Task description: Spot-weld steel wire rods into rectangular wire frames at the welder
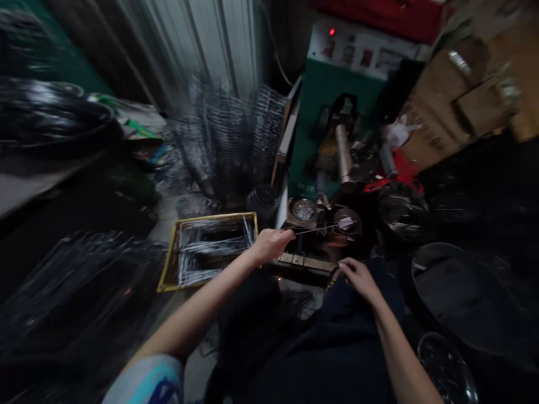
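My left hand (272, 244) is closed on one end of a thin metal wire rod (316, 229). The rod reaches right across the small work stand (301, 259) toward a round metal piece (346, 221) in front of the green machine (332, 101). My right hand (359, 277) rests low by my dark lap, fingers curled near the stand's front edge. What those fingers hold, if anything, is hidden. A small dish of metal bits (304, 210) sits just behind the rod.
A yellow-rimmed tray (168, 264) of wire pieces lies to the left on the floor. Stacked wire grids (229, 134) stand behind it. Cardboard boxes (458, 95) are at the upper right, dark round tubs (458, 292) at the lower right. The left side is motion-blurred.
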The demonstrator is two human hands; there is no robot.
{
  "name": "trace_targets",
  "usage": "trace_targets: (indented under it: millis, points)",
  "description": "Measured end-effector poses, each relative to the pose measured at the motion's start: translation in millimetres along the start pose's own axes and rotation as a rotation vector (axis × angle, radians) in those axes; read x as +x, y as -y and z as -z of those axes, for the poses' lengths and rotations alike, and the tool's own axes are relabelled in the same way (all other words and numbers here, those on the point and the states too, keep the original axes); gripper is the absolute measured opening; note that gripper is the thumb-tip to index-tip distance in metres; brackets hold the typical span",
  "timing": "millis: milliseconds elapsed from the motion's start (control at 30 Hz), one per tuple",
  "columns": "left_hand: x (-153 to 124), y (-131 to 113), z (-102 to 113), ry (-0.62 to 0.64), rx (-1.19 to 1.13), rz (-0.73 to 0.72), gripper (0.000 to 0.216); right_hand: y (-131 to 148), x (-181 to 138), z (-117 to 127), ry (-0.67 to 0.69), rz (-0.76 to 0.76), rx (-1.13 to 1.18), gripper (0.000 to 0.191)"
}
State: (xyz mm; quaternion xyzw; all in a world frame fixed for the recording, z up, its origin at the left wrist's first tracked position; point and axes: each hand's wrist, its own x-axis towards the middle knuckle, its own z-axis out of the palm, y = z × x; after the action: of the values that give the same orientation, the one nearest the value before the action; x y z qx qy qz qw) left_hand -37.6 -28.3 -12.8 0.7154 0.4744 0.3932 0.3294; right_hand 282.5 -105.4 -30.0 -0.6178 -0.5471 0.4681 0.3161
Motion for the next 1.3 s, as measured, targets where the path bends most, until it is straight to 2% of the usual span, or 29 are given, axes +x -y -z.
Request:
trace_targets:
  millis: [67, 133, 233, 333, 400, 500, 600, 700, 833, 900, 967, 1033, 1100, 1133, 1167, 1200, 1233, 1267, 1300]
  points:
    - [-24.0, 19.4, 29.8, -0.068, -0.001, 0.094, 0.008, -7.3, -4.4, 6.7, -0.011, -0.026, -0.041, 0.043]
    - [-50.4, 41.4, 64.7, -0.202, -0.008, 0.194, 0.007, -15.3, -7.3, 6.9, 0.001, -0.061, -0.053, 0.045]
    - [-88.0, 76.9, 113.9, -0.514, -0.042, 0.336, 0.010, -25.2, -11.1, -1.6, 0.046, -0.126, -0.069, 0.046]
    - [-118.3, 115.1, 143.6, -0.846, -0.145, 0.474, 0.023, -28.6, -13.6, -9.6, 0.079, -0.179, -0.108, 0.045]
    - [-135.3, 140.9, 148.8, -1.005, -0.258, 0.570, 0.032, -27.9, -14.2, -10.8, 0.097, -0.193, -0.137, 0.043]
    - [-157.7, 175.9, 139.4, -1.135, -0.426, 0.718, 0.037, -26.5, -14.7, -8.3, 0.085, -0.203, -0.196, 0.040]
    - [-175.4, 201.3, 120.8, -1.183, -0.537, 0.858, 0.033, -27.7, -15.0, -5.4, 0.071, -0.194, -0.266, 0.039]
    - [-186.8, 212.8, 108.3, -1.172, -0.569, 0.971, 0.028, -29.2, -14.9, -3.0, 0.085, -0.160, -0.359, 0.039]
    - [-192.1, 206.6, 117.0, -1.095, -0.497, 1.021, 0.028, -25.5, -13.3, 4.7, 0.109, -0.101, -0.496, 0.041]
    - [-192.7, 193.2, 126.1, -1.014, -0.424, 0.987, 0.027, -21.3, -12.5, 10.9, 0.082, -0.062, -0.575, 0.042]
    - [-195.0, 170.4, 127.9, -0.875, -0.364, 0.932, 0.025, -16.8, -13.0, 17.5, 0.033, -0.028, -0.647, 0.041]
    - [-200.9, 136.5, 116.2, -0.678, -0.355, 0.884, 0.025, -12.3, -16.2, 23.5, -0.012, 0.003, -0.694, 0.040]
    - [-210.8, 93.7, 93.7, -0.360, -0.376, 0.815, 0.026, -8.5, -21.3, 28.8, -0.042, 0.028, -0.720, 0.039]
    - [-216.5, 71.2, 81.3, -0.154, -0.388, 0.763, 0.025, -7.2, -23.7, 31.4, -0.060, 0.037, -0.728, 0.039]
    - [-222.0, 49.8, 69.8, 0.164, -0.334, 0.620, 0.022, -6.7, -25.6, 34.1, -0.075, 0.041, -0.732, 0.038]
    - [-226.5, 31.0, 59.9, 0.335, -0.249, 0.497, 0.020, -6.9, -26.9, 36.9, -0.102, 0.041, -0.736, 0.037]
    - [-229.9, 15.9, 52.0, 0.435, -0.157, 0.399, 0.020, -7.8, -27.7, 39.9, -0.123, 0.043, -0.735, 0.036]
    - [-231.9, 5.3, 45.9, 0.475, -0.068, 0.324, 0.022, -9.3, -28.2, 43.0, -0.138, 0.043, -0.728, 0.035]
    - [-232.6, -1.0, 41.3, 0.446, 0.007, 0.295, 0.022, -11.1, -28.9, 46.0, -0.153, 0.041, -0.716, 0.034]
